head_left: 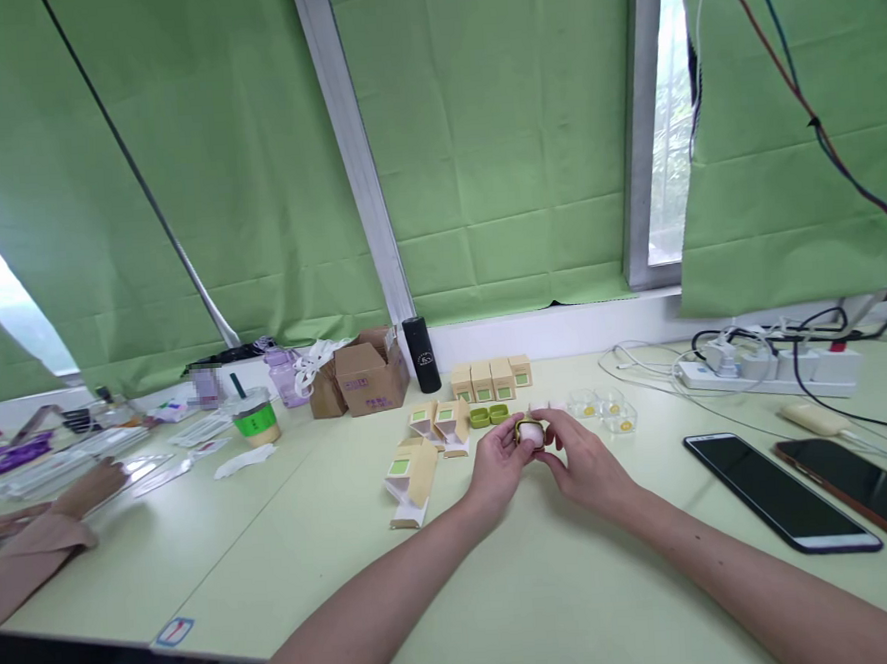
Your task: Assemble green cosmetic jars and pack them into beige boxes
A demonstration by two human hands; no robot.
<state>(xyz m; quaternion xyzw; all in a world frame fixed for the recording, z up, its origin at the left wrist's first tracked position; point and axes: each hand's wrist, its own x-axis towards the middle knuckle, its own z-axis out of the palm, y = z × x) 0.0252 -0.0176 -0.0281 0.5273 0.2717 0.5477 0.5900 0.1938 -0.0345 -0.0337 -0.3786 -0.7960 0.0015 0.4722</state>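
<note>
The left hand (498, 459) and right hand (586, 455) met over a pale table (338, 569), fingertips gripping a small case (530, 433) between them. The left fingers cradled it from the 9 o'clock side, while the right curled over it from 3 o'clock, with the thumb low. The case, green at the rim and whitish inside, was held just above the tabletop; whether it touched the surface could not be told.

Taking the case as the dial's center and the window side as 12, two green tubs (489, 415) sat near at 10 o'clock. Beyond them at 11 stood a row of boxes (481, 381). Open cartons (451, 422) lay toward 9 and 8 o'clock, flaps out. Clear cups (620, 418) with yellow centers were grouped at 2. Farther off lay two phones (780, 487) at 4 o'clock and a power strip (807, 370) at 2, while a co-worker's hand (101, 485) showed at 9.

The step in hand appeared to be close two-handed work at the rim; whether it was being opened or closed could not be told. The next move seemed to call for a steady left hold and light, precise pressure from the right fingertips.
</note>
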